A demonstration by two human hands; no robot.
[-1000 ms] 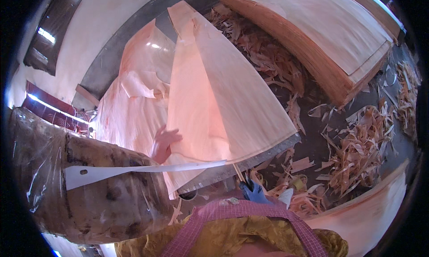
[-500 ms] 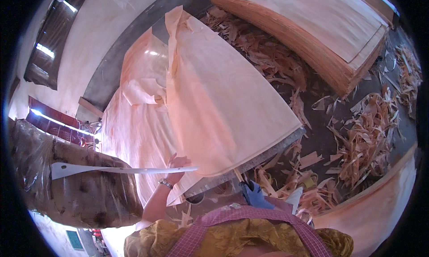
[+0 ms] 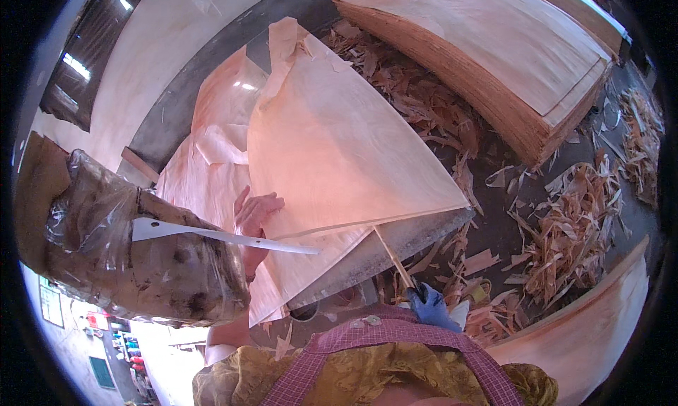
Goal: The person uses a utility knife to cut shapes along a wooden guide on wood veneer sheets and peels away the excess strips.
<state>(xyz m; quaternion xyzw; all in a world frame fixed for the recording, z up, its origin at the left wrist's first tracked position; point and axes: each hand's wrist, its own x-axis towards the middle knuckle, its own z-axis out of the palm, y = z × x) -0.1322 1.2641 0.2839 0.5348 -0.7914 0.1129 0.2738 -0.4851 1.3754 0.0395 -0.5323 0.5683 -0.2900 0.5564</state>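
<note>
Upper wood veneer sheet: found on the slab, partly overlapping a second veneer sheet at left. Its long axis is seen to run away from the body, leaning a little left; the far end is narrowed and creased, and the wide near edge is presented to the person.

Left hand, bare: placed at the near left corner of the upper sheet, fingers loosely bent and spread, nothing seen gripped. Firm contact with the sheet cannot be confirmed. From this hand the sheet is extended ahead and to the right.

Right hand, blue-gloved: closed around a thin wooden stick, whose tip is brought to the near edge; whether it is passed underneath cannot be told. From this hand the sheet is placed ahead and to the left.

The left hand is judged nearer; the right is linked to the sheet only by the stick.
</note>
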